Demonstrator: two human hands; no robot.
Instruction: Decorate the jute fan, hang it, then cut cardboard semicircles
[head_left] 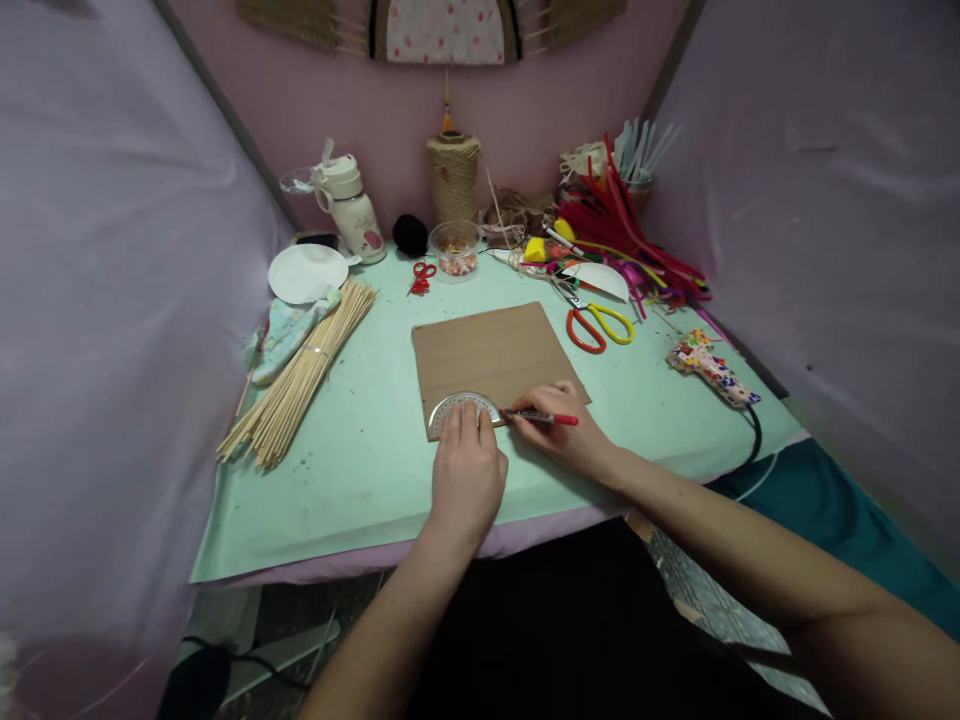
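A brown piece of cardboard [484,352] lies on the table, with a clear half-round protractor [442,412] along its near edge. The outstretched fingers of my left hand [469,470] rest on the protractor and press it against the cardboard. Just right of it, my right hand [566,440] is closed around a red-capped marker [551,416]. The marker's tip points left and meets the cardboard by the protractor's right corner, though any mark there is too small to make out.
Wooden sticks [300,375] lie bundled at left. Behind the cardboard are small red scissors [422,278], a bead cup [455,250], a twine spool [454,178] and a white bottle [352,210]. Larger scissors [587,328] and a paint-spotted glue gun [712,370] with a cord lie right.
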